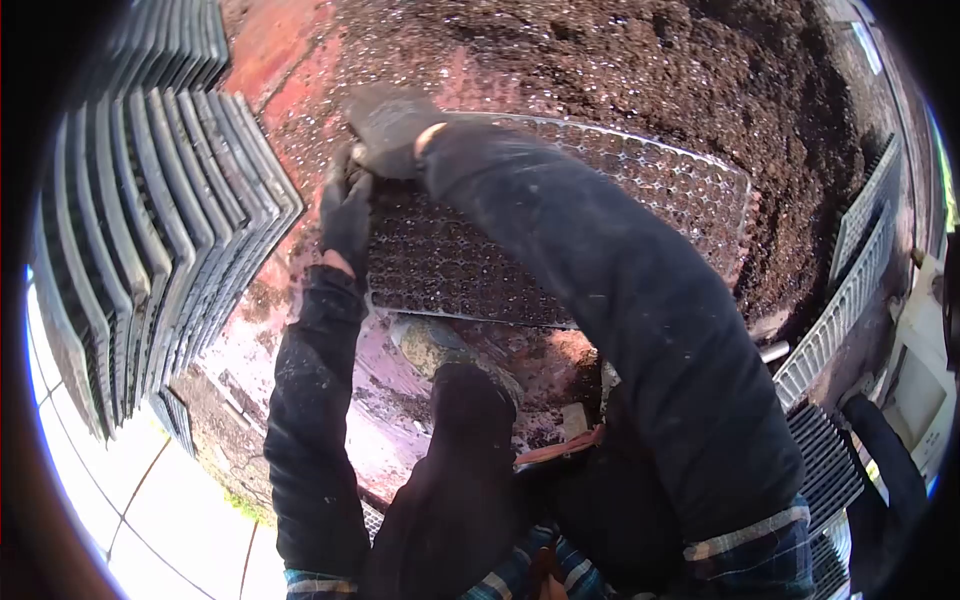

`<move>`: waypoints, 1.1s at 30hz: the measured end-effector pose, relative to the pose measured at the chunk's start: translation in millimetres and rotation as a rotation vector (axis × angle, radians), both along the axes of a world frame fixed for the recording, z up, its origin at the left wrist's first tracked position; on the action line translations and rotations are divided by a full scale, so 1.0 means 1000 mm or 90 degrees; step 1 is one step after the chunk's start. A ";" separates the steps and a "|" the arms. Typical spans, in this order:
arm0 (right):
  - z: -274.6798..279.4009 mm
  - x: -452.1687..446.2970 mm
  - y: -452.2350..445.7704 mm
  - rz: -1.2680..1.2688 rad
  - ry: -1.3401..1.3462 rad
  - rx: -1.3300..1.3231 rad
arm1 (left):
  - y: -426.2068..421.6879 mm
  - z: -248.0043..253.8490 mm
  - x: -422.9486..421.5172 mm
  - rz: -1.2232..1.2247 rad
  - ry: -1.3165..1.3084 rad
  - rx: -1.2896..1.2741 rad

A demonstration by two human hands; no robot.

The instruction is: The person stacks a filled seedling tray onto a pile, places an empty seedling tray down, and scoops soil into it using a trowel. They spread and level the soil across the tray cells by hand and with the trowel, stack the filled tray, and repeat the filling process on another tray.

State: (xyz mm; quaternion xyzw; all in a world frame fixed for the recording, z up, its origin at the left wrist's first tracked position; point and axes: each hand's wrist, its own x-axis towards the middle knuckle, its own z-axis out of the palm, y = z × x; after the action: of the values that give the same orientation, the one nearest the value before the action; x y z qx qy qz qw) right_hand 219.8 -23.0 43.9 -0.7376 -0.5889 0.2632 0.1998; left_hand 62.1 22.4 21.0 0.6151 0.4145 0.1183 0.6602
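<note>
**Black cloth sleeves [640, 280] spanning a soil-filled dark plastic cell tray [480, 317]**

Closest to the camera, the right sleeve is slanting across the tray, with a band of blue plaid cloth [750, 550] showing at its near end; the left one is running up beside the tray's near left corner. Between them, dark trousers [465, 430] are filling the foreground.

The tray is lying flat on a worn red-and-pink work surface [265, 50]. Crumbs of soil are speckling that paint, and a broad heap of dark brown soil [720, 60] is covering the area beyond the tray and to its right. Ribbed black-grey plastic trays [150, 230] are standing packed together on the left, while paler grey latticed trays [835, 310] are standing on edge at the far right. Strong light is whitening the line-crossed ground [130, 490] at lower left.

At the tray's left end, towards its far corner, both gloved hands are meeting. The left hand [347, 215], in dark grey, is pointing its partly bent fingers away from the body, close against the right hand [395, 130]. That one, in a grey glove, is blurring; I cannot tell how far it is opening, or whether either hand is gripping anything.
</note>
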 end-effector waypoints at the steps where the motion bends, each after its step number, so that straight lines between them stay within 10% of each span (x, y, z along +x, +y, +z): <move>1: 0.000 -0.001 0.005 0.015 0.022 -0.034 | 0.003 -0.007 -0.004 0.013 -0.011 0.018; 23: -0.006 0.134 -0.358 -0.383 -0.421 -0.305 | -0.028 -0.028 -0.001 0.150 0.043 0.160; 27: -0.037 0.139 -0.408 -0.516 -0.232 0.018 | -0.036 -0.026 0.003 0.179 0.036 0.174; 33: -0.030 0.075 -0.449 -0.578 -0.089 0.064 | -0.039 -0.026 0.004 0.170 0.103 0.177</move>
State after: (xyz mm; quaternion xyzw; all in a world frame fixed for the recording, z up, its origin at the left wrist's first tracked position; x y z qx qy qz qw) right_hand 294.8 -472.2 14.0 -0.9264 -0.2301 0.0699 0.2899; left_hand 66.1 -17.1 -4.8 0.6472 0.5235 0.2111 0.5123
